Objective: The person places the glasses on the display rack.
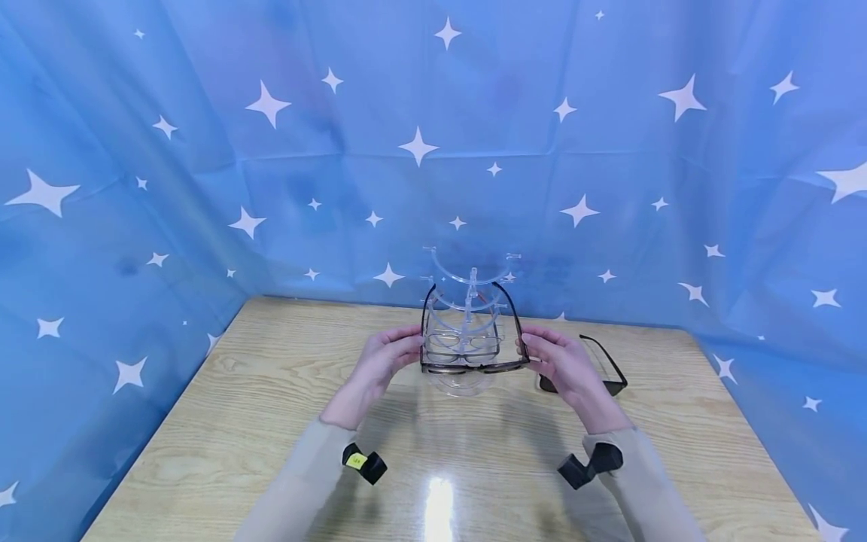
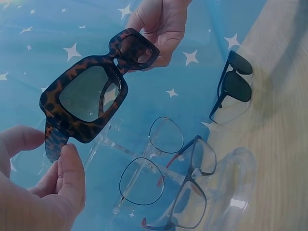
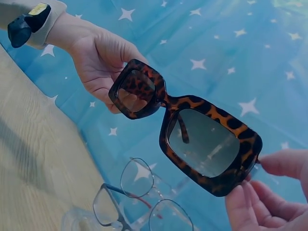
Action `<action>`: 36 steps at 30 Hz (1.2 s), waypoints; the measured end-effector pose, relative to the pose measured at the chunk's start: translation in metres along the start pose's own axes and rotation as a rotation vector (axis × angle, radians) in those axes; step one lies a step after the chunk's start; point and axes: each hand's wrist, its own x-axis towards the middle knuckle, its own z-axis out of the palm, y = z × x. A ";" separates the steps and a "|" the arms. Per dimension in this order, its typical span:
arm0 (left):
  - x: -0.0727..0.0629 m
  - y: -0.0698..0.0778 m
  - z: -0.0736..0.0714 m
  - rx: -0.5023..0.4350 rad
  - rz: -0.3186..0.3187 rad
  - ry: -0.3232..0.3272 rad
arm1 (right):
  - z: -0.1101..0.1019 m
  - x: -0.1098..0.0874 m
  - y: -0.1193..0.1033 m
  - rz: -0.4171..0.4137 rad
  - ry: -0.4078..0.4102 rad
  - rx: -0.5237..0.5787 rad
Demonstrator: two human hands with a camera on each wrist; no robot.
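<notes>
Tortoiseshell sunglasses (image 2: pixel 79 98) with large squarish lenses are held between both hands, their front toward the person and the temples pointing back. My left hand (image 1: pixel 389 354) pinches one temple near the hinge between thumb and fingers. On the other side, my right hand (image 1: pixel 558 361) pinches the opposite temple in the same way. In the head view the sunglasses overlap a clear plastic display stand (image 1: pixel 467 290) with curved arms in tiers. Lower on that stand sit thin round wire-framed glasses (image 2: pixel 142 180) and dark-framed glasses (image 2: pixel 199 187) with reddish temples.
Black sunglasses (image 1: pixel 612 388) lie on the wooden table (image 1: pixel 271 421) to the right, partly hidden behind my right hand in the head view. A blue star-patterned curtain (image 1: pixel 379 188) hangs behind the table and along its sides. The stand's rounded clear base (image 1: pixel 460 385) rests on the tabletop.
</notes>
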 end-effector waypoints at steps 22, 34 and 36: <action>0.045 0.025 -0.001 -0.032 -0.037 0.030 | 0.008 0.040 -0.021 0.040 0.027 0.052; 0.060 0.027 0.007 -0.067 -0.013 0.109 | 0.004 0.056 -0.025 0.050 0.054 0.092; 0.062 0.026 0.008 -0.086 -0.008 0.123 | 0.004 0.058 -0.026 0.054 0.063 0.109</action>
